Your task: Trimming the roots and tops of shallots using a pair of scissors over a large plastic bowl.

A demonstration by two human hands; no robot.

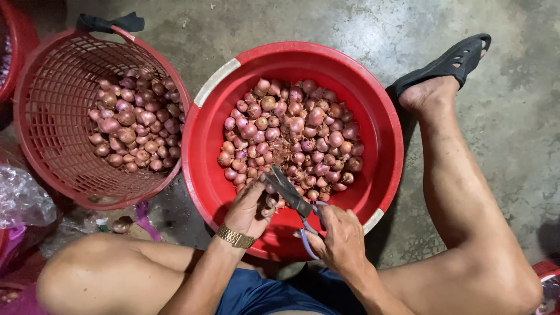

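- The right hand point(341, 239) is closed around the blue handles of a pair of scissors point(291, 195); the fingers pass through the loops and the dark blades point up and to the left, over the near edge of the basin.
- The left hand point(249, 209) is curled around a small shallot point(272, 201), held with the fingertips just at the scissor blades. A gold wristwatch point(235, 237) sits on this wrist.
- Both hands are above the near side of a red round plastic basin point(204, 169), which stands on the floor between the person's bare legs.
- Inside the basin lies a heap of shallots point(294, 137) with purple-pink skins, together with some loose dry peel in the middle of the heap.
- To the left, touching the basin's rim, stands a red mesh basket point(55, 105) that holds more shallots point(137, 119). A dark cloth point(108, 23) is tied on its top rim.
- At the upper right, the person's foot wears a black sandal point(452, 61) on the grey concrete floor point(361, 29).
- At the left edge lies a crumpled clear plastic bag point(20, 198).
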